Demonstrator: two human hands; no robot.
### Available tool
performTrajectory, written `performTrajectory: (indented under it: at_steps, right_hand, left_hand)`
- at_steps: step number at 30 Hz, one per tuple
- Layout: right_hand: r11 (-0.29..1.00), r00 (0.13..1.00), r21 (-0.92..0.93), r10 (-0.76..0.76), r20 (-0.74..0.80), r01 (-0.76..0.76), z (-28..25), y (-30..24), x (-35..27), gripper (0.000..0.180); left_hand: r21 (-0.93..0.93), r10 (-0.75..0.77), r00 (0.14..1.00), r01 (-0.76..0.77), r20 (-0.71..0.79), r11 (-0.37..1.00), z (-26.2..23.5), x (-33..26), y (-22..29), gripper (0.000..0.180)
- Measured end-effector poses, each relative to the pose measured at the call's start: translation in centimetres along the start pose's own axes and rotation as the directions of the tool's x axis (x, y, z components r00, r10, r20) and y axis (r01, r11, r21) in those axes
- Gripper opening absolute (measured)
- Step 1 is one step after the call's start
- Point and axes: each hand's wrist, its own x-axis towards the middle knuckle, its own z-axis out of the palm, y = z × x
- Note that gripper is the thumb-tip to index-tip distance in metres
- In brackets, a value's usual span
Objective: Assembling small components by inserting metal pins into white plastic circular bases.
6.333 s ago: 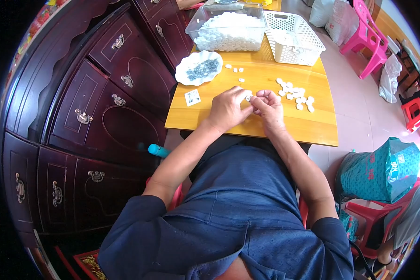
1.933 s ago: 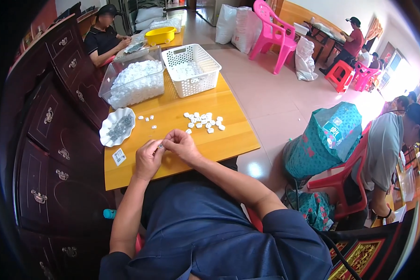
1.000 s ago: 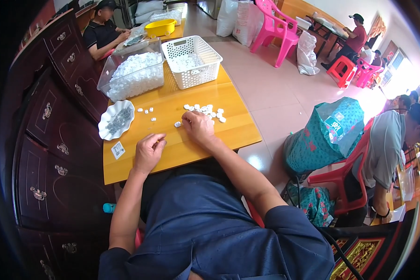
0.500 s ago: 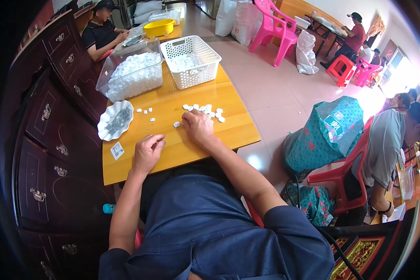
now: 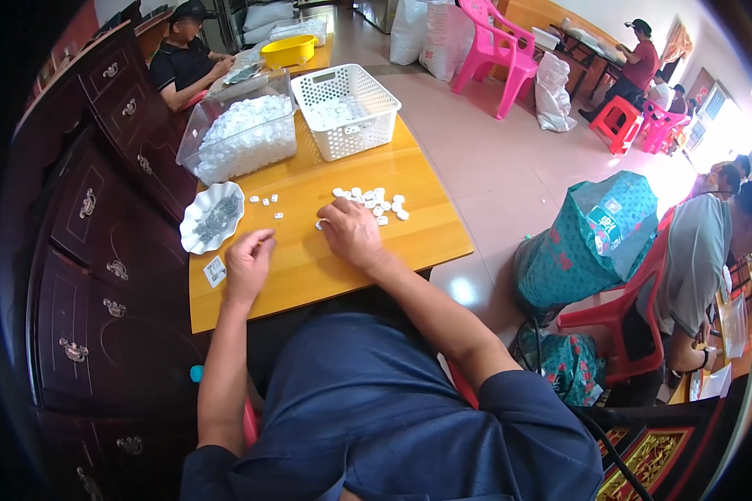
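Observation:
My right hand [image 5: 353, 235] is low over the yellow wooden table, its fingers closed down on a small white plastic piece [image 5: 318, 225] that peeks out at the fingertips. Just beyond it lies a loose group of similar white pieces [image 5: 382, 205]. My left hand [image 5: 250, 260] is curled above the table's left part, fingertips pinched together; whether anything is in them cannot be made out. Close to it stands a white scalloped dish [image 5: 190, 236] of small grey bits [image 5: 218, 217]. A few smaller white pieces with dark marks [image 5: 267, 201] lie between dish and group.
At the table's far side are a clear bin [image 5: 194, 152] heaped with white pieces and a white perforated basket [image 5: 355, 146]. A printed label [image 5: 215, 271] lies near the left edge. Dark drawers [image 5: 83, 250] flank the left; a teal bag [image 5: 560, 250] stands right. Other people sit nearby.
My left hand has shifted left, nearer the scalloped dish. My right hand has drawn slightly back from the group, its fingers now over the single white piece. The view has shifted slightly.

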Motion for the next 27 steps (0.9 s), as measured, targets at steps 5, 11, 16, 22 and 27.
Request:
performTrajectory:
  at_steps: [5, 11, 16, 22, 27]
  right_hand:
    - [0.991, 0.996, 0.135, -0.011, 0.093, -0.002, 1.7, -3.0, -0.8, 0.008]
    - [0.986, 0.992, 0.164, -0.002, 0.128, -0.019, 2.4, -3.3, -1.8, 0.005]
    - [0.975, 0.972, 0.182, 0.089, 0.217, -0.13, 1.4, -3.2, -1.5, 0.003]
    - [0.971, 0.964, 0.192, 0.095, 0.248, -0.145, 1.6, -3.5, -1.5, 0.004]
    - [0.977, 0.965, 0.168, 0.087, 0.249, -0.132, 1.6, -3.6, -1.2, 0.004]
  left_hand:
    - [0.14, -0.001, 1.0, 0.003, -0.014, 0.99, -3.9, 2.7, -2.1, 0.016]
    - [0.215, 0.023, 0.999, -0.031, 0.041, 0.976, -6.8, 5.5, -5.7, 0.016]
    - [0.537, -0.039, 0.999, 0.035, -0.002, 0.843, -8.6, 6.7, -8.3, 0.017]
    - [0.681, -0.224, 0.973, 0.132, 0.049, 0.72, -9.2, 7.6, -9.5, 0.022]
    - [0.74, -0.374, 0.916, 0.148, 0.148, 0.656, -8.4, 9.0, -10.3, 0.027]
